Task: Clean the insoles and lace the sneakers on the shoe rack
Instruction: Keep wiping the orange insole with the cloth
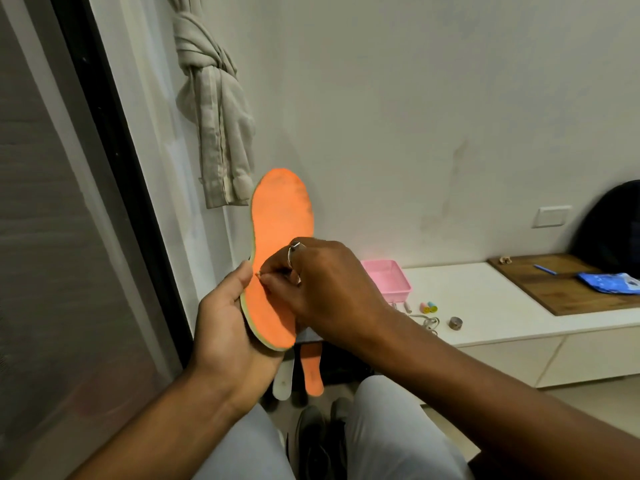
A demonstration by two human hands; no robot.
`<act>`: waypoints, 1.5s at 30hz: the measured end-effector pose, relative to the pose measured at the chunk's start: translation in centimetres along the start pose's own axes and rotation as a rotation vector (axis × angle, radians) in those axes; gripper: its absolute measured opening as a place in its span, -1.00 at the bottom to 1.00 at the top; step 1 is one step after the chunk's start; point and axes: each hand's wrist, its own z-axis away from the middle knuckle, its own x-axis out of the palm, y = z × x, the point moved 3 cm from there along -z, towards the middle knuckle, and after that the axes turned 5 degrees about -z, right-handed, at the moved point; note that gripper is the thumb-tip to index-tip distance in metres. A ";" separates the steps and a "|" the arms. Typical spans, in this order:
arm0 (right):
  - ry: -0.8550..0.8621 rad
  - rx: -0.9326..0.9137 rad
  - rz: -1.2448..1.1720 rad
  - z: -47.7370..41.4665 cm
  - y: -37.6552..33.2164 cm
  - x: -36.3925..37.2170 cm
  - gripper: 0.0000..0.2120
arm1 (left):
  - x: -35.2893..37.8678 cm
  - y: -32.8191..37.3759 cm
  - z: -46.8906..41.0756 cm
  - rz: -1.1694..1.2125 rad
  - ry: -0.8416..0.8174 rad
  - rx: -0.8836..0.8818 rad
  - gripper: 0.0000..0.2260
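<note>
1. The left hand [228, 327] grips the heel end of the orange insole [280, 216], palm cupped beneath it and thumb curled onto its edge. The insole is held upright, toe up.
2. The right hand [322, 282] has its fingertips drawn tight together, pinching at the insole's orange face just beside the left thumb. Whether anything lies between them is too small to tell.
3. The right hand hides part of the insole's middle.
4. Below the hands lie a second orange insole [312, 370] and a white insole [284, 381], with a dark sneaker [322, 441] between the knees.
5. To the right, a pink tray [386, 280] sits on a white cabinet [485, 306]. A knotted curtain [214, 109] hangs behind.
</note>
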 end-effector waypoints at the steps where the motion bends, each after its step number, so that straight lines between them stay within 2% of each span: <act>1: -0.013 -0.003 -0.004 -0.1 0.0 -0.1 -0.88 | 0.0 -0.1 0.1 0.001 -0.009 -0.003 -0.56; 4: -0.209 0.067 -0.237 0.0 -0.4 -0.8 -0.92 | -0.5 0.1 -0.2 0.016 0.007 0.015 -0.52; 6: -0.347 0.118 -0.414 0.3 -1.1 -1.0 -0.93 | -0.9 0.5 -0.4 0.020 0.041 0.030 -0.58; 8: -0.344 0.099 -0.407 0.4 -1.3 -0.8 -0.93 | -1.0 0.8 -0.6 0.022 0.052 0.038 -0.62; 12: -0.125 0.033 -0.112 0.0 -0.5 -0.2 -0.90 | -0.4 0.5 -0.3 0.015 0.025 0.054 -0.60; 14: -0.079 0.047 -0.053 -0.1 -0.5 -0.3 -0.88 | -0.2 0.4 -0.1 0.011 0.019 0.045 -0.60; 18: -0.229 0.182 -0.419 0.5 -1.6 -0.4 -0.94 | -0.6 1.0 -0.2 0.009 0.050 0.084 -0.55; 20: -0.267 0.217 -0.504 0.7 -2.1 -0.3 -0.95 | -0.8 1.3 -0.3 0.021 0.072 0.103 -0.50; 23: -0.337 0.267 -0.564 0.5 -1.9 -0.7 -0.96 | -0.6 1.3 -0.1 0.000 0.060 0.093 -0.56; 27: -0.431 0.206 -0.404 0.3 -1.5 -1.2 -0.95 | -0.4 0.9 -0.2 0.017 0.035 0.063 -0.56; 31: -0.194 0.077 -0.037 0.0 -0.8 -0.5 -0.89 | -0.2 0.5 -0.1 0.038 0.001 0.070 -0.60; 33: -0.086 0.077 -0.036 0.2 -0.8 -0.3 -0.87 | -0.1 0.4 0.0 0.033 0.004 0.058 -0.57; 34: -0.063 0.100 -0.116 0.4 -0.9 -0.3 -0.88 | -0.2 0.4 0.0 0.030 0.009 0.057 -0.56; 36: -0.097 0.165 -0.345 0.7 -1.4 0.0 -0.90 | -0.5 0.6 -0.1 0.026 0.023 0.054 -0.51; 38: -0.176 0.154 -0.454 0.7 -2.1 -0.1 -0.91 | -0.8 0.8 -0.2 0.015 0.047 0.052 -0.50; 42: -0.294 0.123 -0.315 0.0 -1.2 -0.9 -0.93 | -0.5 0.8 -0.3 0.037 0.001 0.053 -0.60; 45: -0.177 0.049 0.021 -0.4 0.0 -0.7 -0.88 | -0.1 0.0 -0.1 0.052 -0.025 0.025 -0.60</act>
